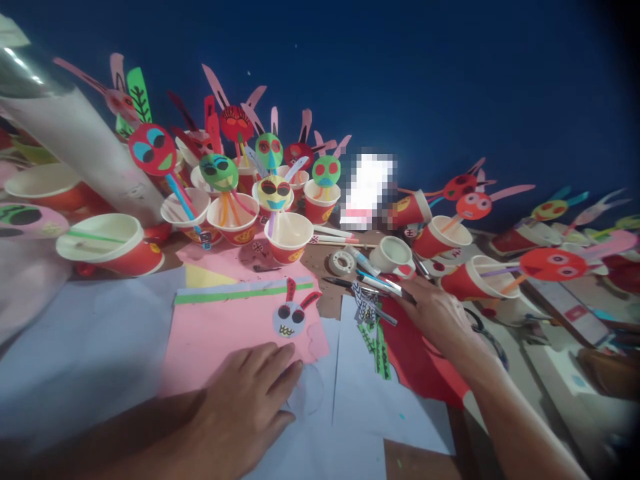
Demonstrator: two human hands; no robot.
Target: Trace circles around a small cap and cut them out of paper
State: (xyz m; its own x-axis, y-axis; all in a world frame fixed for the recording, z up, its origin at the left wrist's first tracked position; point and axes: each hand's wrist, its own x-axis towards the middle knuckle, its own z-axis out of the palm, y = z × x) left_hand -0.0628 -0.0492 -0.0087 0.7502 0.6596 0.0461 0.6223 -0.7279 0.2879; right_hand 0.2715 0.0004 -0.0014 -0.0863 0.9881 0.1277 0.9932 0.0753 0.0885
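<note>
My left hand [250, 400] lies flat with its fingers stretched over pink paper [215, 333] and white paper [320, 460]. Just beyond its fingertips is a pale paper rabbit face [291, 320] with red-and-black ears. A faint round outline shows on the white sheet beside the thumb. Farther right, my right hand [440, 313] reaches among pens, its fingers bent over the end of a white-and-blue pen [385, 283]; the fingertips are partly hidden. Close by lie a black pen [345, 285], a roll of tape [342, 262] and cut green paper strips [380, 350] with black markings.
Red-and-white paper cups [289, 237] holding straws with paper animal faces line the back. A small white cup [391, 253] stands beyond my right hand. Red paper [415, 353] lies beneath the right wrist. A large white cylinder [85, 147] leans at left; a phone [570, 310] lies right.
</note>
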